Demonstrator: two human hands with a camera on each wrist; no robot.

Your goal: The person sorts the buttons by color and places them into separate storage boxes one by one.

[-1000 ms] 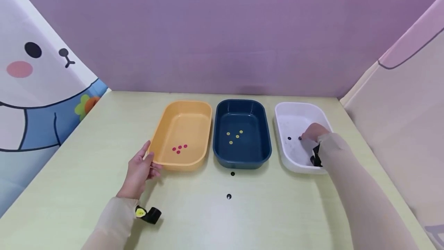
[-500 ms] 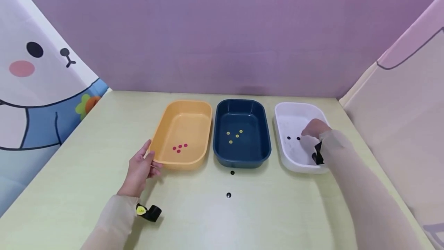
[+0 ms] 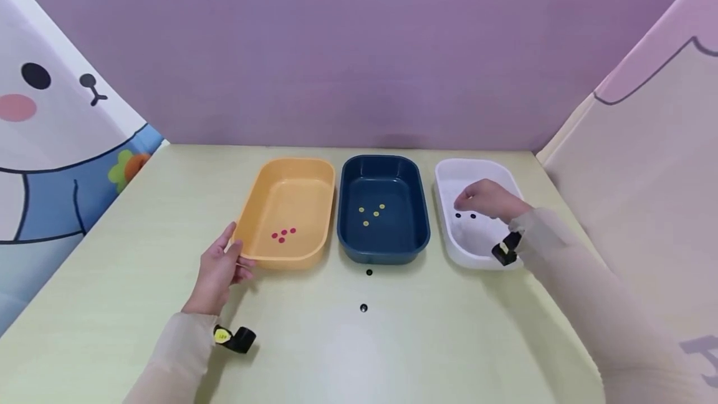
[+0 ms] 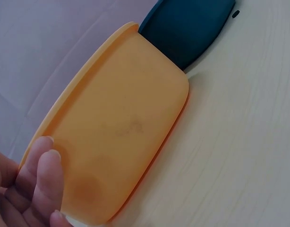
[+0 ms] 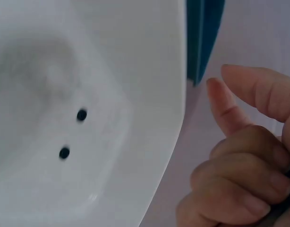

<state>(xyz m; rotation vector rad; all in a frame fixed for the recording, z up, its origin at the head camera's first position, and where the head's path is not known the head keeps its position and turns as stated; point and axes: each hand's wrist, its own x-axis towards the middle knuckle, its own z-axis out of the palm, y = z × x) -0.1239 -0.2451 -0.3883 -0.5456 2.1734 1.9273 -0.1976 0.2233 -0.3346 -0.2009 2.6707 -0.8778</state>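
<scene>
My left hand point(image 3: 215, 273) grips the near left corner of the yellow tray point(image 3: 305, 204), thumb over the rim and fingers against the outer wall. Inside that tray lie several small red buttons point(image 3: 283, 232). Above the white tray point(image 3: 473, 260) hovers my right hand point(image 3: 487, 198); in the right wrist view its thumb and index fingertips are apart with nothing between them, and the other fingers are curled. Two black buttons, one point(image 5: 81, 115) close to the other point(image 5: 64, 152), lie on the white tray's floor.
Between those trays stands a dark blue tray point(image 3: 387, 242) with several yellow buttons point(image 3: 376, 214) in it. On the table in front of it lie two more black buttons, one point(image 3: 369, 272) by the tray and one point(image 3: 364, 308) nearer. A purple cloth wall point(image 3: 359, 67) rises behind.
My right hand has lifted from the white tray's floor and shifted left over it. The left hand keeps its hold on the yellow tray. The head view has shifted slightly.
</scene>
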